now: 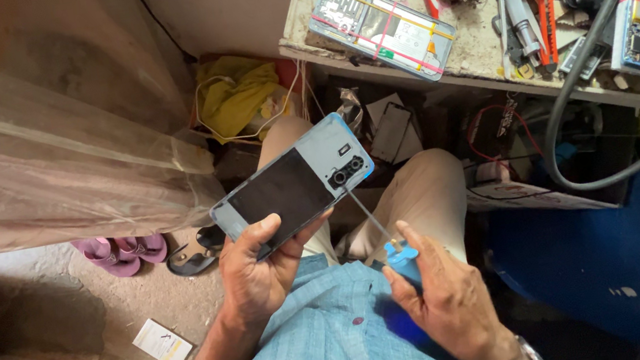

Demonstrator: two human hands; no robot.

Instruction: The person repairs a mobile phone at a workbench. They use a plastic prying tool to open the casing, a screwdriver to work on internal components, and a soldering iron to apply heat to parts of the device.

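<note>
My left hand (pixel 259 268) grips a smartphone (pixel 293 185) with its back cover off, showing a dark battery area, a pale blue frame and camera lenses near the right end. My right hand (pixel 441 296) holds a blue-handled screwdriver (pixel 398 254). Its thin metal shaft runs up and left, and the tip rests at the phone just below the camera lenses. Both hands are over my lap, above a blue shirt and beige trousers.
A cluttered workbench (pixel 479 52) at upper right carries opened phones bound with rubber bands (pixel 381 26), tools and a thick grey cable (pixel 578 79). Plastic sheeting (pixel 35 165) hangs at left. Pink sandals (pixel 122 254) and a small white card (pixel 162 344) lie on the dirt floor.
</note>
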